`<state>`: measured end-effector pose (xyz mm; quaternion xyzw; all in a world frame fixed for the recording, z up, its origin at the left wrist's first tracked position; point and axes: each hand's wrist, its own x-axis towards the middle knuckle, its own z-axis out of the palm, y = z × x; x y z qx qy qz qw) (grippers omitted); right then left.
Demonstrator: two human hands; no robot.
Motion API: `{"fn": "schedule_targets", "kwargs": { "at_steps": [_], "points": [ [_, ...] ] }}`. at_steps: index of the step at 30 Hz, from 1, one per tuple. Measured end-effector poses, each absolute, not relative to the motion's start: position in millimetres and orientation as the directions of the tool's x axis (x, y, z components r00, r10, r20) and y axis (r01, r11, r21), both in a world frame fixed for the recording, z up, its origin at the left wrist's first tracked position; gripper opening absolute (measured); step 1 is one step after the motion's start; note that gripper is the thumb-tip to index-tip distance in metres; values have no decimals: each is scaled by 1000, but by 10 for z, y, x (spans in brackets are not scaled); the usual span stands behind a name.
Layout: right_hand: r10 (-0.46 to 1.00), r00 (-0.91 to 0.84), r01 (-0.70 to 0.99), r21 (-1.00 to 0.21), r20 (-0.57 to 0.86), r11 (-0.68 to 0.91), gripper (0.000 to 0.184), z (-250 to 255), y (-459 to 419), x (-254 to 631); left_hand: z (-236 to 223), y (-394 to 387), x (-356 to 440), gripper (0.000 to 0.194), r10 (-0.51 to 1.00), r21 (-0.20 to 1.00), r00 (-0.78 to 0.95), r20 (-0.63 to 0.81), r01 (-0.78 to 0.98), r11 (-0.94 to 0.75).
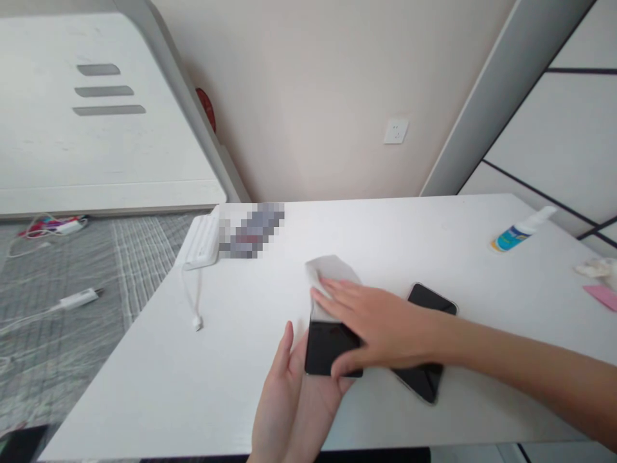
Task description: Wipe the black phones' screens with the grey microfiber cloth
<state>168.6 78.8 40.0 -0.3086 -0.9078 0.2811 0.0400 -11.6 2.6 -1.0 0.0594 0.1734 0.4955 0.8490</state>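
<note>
Two phones near the front edge of the white table (202, 386), both hands on one.

We see the right hand (380, 325) lying flat, fingers together, pressing a grey cloth (330, 270) onto a dark phone (328, 347); it hides the phone's right part, the cloth its far end. Left hand (294, 392) cups the phone from below, fingers straight and together, wrist cut off by the frame. Second phone (427, 379) lies just beside, its middle under the right forearm. Spray bottle (518, 235) lies near the right edge. White power strip (202, 241) sits at the far left corner; the item beside it is blurred out.
</note>
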Motion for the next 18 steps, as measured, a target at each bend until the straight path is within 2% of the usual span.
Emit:
{"fn": "schedule_targets", "kwargs": {
  "at_steps": [2,4,6,9,11,15,18],
  "points": [
    [664,-736,636,-474,-134,609,118,377,908,1705,10,29,-116,54,864,307,442,-242,-810,500],
    [660,-739,631,-483,-136,607,123,397,811,1684,2,21,-124,55,860,304,452,-236,-807,507],
    [569,-817,521,-548,-98,654,123,440,585,1642,-25,13,-137,56,847,269,488,-211,-804,530],
    [425,-904,364,-597,-42,715,110,471,444,1617,-39,15,-145,55,848,239,500,-174,-814,529],
    [469,-881,418,-571,-64,707,108,441,612,1649,-10,24,-138,55,852,241,485,-197,-819,522],
    [710,-692,688,-417,-131,594,120,356,938,1705,43,27,-125,56,858,305,462,-224,-803,512],
    [674,-733,636,-451,-98,626,126,370,662,1641,0,19,-140,56,853,293,481,-201,-802,521]
  ]
}}
